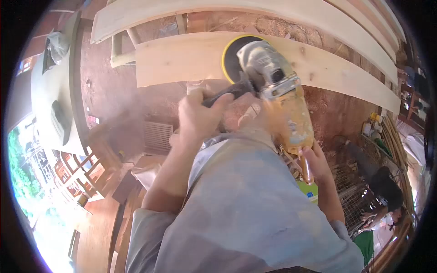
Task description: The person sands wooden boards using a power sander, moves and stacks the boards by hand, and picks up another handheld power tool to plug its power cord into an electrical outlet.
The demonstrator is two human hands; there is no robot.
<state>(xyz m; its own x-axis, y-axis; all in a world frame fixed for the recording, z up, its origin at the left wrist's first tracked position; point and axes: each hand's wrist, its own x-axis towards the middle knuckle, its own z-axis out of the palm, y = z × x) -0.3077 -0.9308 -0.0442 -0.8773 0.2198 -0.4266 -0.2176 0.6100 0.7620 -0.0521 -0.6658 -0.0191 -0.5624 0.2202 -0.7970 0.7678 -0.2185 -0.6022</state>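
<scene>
A yellow angle grinder (287, 113) with a round, yellow-rimmed sanding disc (232, 57) lies over a long pale wooden board (177, 59). The disc is at the board's surface; whether it presses on it I cannot tell. My left hand (200, 111) is wrapped round the black side handle (234, 91) of the tool. At the rear end of the yellow body, my right hand (316, 161) grips the grinder, its fingers partly hidden behind the casing.
More long boards (255, 11) lie beyond this one. To the left stands a pale table (52, 104) with a plastic bag on it. Wooden furniture (93, 223) is at lower left. A person (384, 191) bends down at right, beside a wire mesh (350, 195). Dust hangs at left.
</scene>
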